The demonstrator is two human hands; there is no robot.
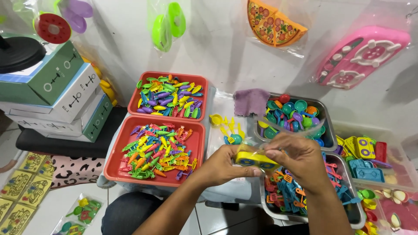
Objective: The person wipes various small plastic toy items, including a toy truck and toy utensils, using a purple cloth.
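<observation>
Yellow toy (pixel 254 159) with blue rings sits pinched between both hands above the gap between the red trays and the metal trays, partly inside a clear plastic bag (pixel 283 130). From the left come stacked boxes (pixel 65 95), then two red trays, the far one (pixel 167 96) holding toy vegetables and the near one (pixel 154 150) toy carrots. The left hand (pixel 224 165) grips the toy's left end, the right hand (pixel 296 159) closes its fingers on the bag and toy, and metal trays of toy cups (pixel 296 115) and blue utensils (pixel 305 196) lie to the right.
</observation>
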